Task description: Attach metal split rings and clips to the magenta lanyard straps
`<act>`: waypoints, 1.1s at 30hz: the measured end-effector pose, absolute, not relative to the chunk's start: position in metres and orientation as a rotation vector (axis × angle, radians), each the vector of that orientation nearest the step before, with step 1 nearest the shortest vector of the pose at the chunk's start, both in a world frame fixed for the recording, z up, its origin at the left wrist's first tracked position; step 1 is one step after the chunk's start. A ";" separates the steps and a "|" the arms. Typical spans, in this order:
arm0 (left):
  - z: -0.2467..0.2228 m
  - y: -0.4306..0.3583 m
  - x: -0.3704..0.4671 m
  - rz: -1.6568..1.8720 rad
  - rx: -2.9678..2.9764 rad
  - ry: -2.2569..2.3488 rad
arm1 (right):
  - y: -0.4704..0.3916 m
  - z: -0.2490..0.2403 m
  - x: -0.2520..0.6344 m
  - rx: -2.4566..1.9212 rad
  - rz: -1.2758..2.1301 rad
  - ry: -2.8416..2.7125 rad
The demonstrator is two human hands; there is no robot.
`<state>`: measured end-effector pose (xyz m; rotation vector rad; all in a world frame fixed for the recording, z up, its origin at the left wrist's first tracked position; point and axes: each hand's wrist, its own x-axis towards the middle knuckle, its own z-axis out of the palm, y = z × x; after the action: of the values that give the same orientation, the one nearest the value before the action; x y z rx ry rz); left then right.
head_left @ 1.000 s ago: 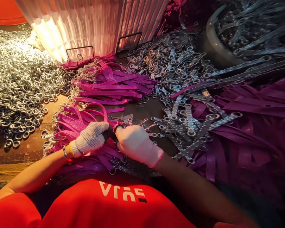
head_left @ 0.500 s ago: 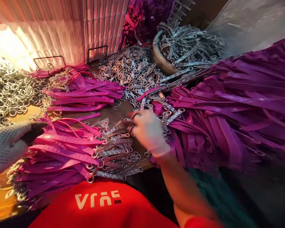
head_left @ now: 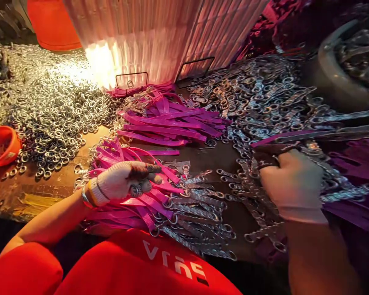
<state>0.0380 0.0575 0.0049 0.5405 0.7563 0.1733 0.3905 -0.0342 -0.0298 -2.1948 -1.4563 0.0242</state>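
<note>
My left hand [head_left: 119, 182], in a white knit glove with dark-stained fingers, is palm up above a bundle of pink straps [head_left: 147, 205]. Small metal rings [head_left: 136, 189] show in its curled fingers. The bundle's straps are joined by rings to twisted silver chain pieces [head_left: 199, 209]. To the right, my gloved right hand [head_left: 292, 180] reaches among loose metal chain pieces [head_left: 258, 200], beside a purple strap [head_left: 273, 137]. Its fingers are bent and dark, and what they grip, if anything, is not clear.
A heap of metal rings [head_left: 58, 119] lies at left near an orange bowl [head_left: 6, 145]. More straps [head_left: 169, 123] lie under a ribbed translucent panel [head_left: 147, 41]. Linked metal pieces [head_left: 264, 90] spread at back right, beside a large grey basin [head_left: 335, 61].
The view has swung left. My left hand has moved right over the strap bundle and now shows palm up. My right hand has moved away from the bundle, rightward into the chain pieces.
</note>
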 end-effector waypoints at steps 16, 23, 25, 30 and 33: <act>0.012 0.026 0.047 0.349 1.457 0.713 | -0.047 -0.018 0.215 -1.525 0.530 -1.726; 0.022 0.026 0.045 0.215 1.036 0.598 | -0.048 -0.009 0.227 -1.429 0.440 -1.954; 0.026 0.028 0.049 0.163 0.973 0.595 | -0.045 -0.007 0.229 -1.314 0.478 -2.058; 0.016 0.027 0.056 0.133 0.924 0.691 | -0.043 -0.007 0.235 -1.319 0.353 -2.229; 0.011 0.025 0.052 0.209 1.124 0.787 | -0.047 -0.006 0.238 -1.480 0.160 -2.296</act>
<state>0.0525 0.0247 0.0105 1.1242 0.7872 0.2091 0.2385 -0.0470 -0.0057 -1.4799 -2.2956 0.1598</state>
